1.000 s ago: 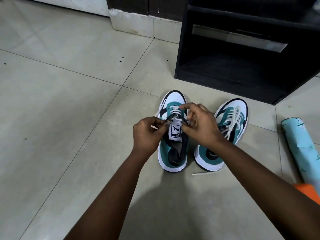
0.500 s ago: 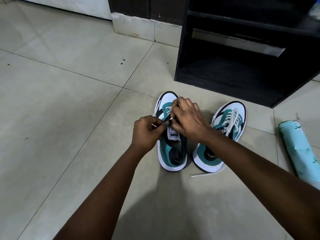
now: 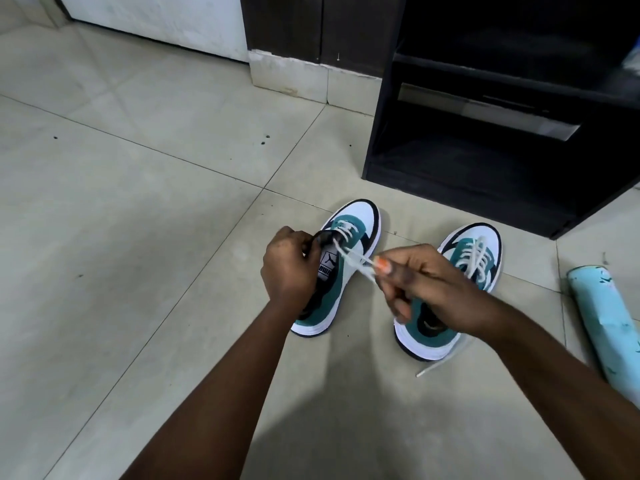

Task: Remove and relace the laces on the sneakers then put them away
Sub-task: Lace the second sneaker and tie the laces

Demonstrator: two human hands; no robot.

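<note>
Nearest, a loose lace end (image 3: 437, 364) trailing on the floor (image 3: 138, 271) beside the heel of the right sneaker (image 3: 460, 289). Just beyond, right hand (image 3: 433, 285) pinching a white lace (image 3: 353, 259) between thumb and fingers, drawn taut and out to the side from the left sneaker (image 3: 341, 258). Left hand (image 3: 289, 268) curled round the collar and tongue edge of that sneaker, steadying it on the floor. Lower eyelets of the left sneaker crossed with lace, upper ones beside the tongue bare. Unclear whether unlacing or relacing is under way; judged mid-job on this shoe either way. Right sneaker laced most of the way up, its end untied. To the right, a pale blue roll (image 3: 609, 327) lying on the floor. Farther off, a dark shelf unit (image 3: 485, 150) with an open bottom compartment, likely the place for putting away. Left to do, by judgement: finishing both shoes, then stowing the pair.
</note>
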